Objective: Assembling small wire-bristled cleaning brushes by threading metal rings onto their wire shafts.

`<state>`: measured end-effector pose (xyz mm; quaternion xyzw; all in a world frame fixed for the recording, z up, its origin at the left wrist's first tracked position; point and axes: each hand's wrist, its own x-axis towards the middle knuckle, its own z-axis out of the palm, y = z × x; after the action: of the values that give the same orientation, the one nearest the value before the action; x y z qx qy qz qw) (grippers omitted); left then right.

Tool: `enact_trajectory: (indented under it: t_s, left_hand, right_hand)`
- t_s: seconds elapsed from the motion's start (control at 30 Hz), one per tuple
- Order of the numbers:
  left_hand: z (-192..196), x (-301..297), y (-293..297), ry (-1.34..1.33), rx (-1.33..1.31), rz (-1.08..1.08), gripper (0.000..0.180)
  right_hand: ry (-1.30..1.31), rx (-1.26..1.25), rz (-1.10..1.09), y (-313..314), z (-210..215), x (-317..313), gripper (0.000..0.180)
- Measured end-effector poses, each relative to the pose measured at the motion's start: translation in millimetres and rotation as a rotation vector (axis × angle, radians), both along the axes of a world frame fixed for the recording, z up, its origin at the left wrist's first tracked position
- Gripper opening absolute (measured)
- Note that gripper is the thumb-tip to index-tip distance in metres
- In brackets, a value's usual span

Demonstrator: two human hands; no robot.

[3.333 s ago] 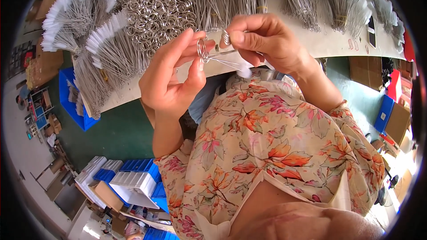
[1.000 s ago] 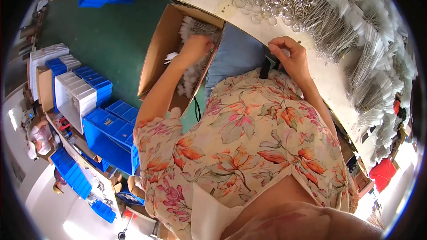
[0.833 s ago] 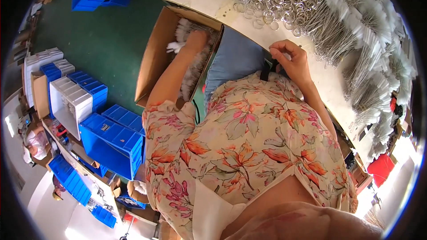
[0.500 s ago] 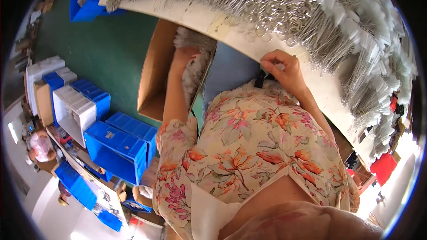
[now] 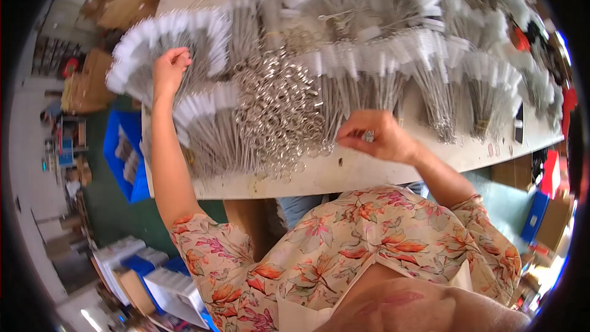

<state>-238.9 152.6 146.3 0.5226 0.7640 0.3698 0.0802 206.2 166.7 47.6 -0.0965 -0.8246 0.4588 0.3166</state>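
Wire-handled brushes with white bristles (image 5: pixel 206 27) lie fanned out at the left of the table. Above their thin handles is my left hand (image 5: pixel 171 74), its fingers curled together; whether a brush is between them I cannot make out. A heap of shiny metal rings (image 5: pixel 279 107) lies in the middle. To the right of this heap, my right hand (image 5: pixel 380 138) hovers over the table's near part with thumb and fingers bent toward each other. Something small glints by its fingertips, too small to name. More brushes (image 5: pixel 375 80) lie in bundles just beyond it.
The pale table (image 5: pixel 258 189) has its near edge close to my body. Further brush bundles (image 5: pixel 491 95) cover its right side. A blue bin (image 5: pixel 114 154) stands on the floor beyond the left edge. Cardboard boxes (image 5: pixel 92 80) stand at the far left.
My left hand has left the cardboard box of brushes below the table edge and reached up over the brushes on the table. My right hand has moved over the tabletop. The view has shifted toward the table.
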Motion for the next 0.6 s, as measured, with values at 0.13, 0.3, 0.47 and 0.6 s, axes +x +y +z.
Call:
enact_trajectory:
  t_s: [0.13,0.3,0.47,0.6]
  left_hand:
    - [-29,-64,49,0.700,-0.377,0.343,0.022]
    - [-37,-25,63,0.850,-0.314,0.432,0.019]
    - [-24,-18,55,0.787,-0.210,0.425,0.017]
    - [-9,-9,60,0.403,0.384,0.232,0.021]
  right_hand:
    - [-0.086,0.079,-0.196,50,36,26,0.010]
    - [-0.250,0.265,-0.484,141,61,44,0.013]
    - [-0.438,0.393,-0.611,231,54,-13,0.017]
    - [-0.565,0.321,-0.613,243,37,-58,0.019]
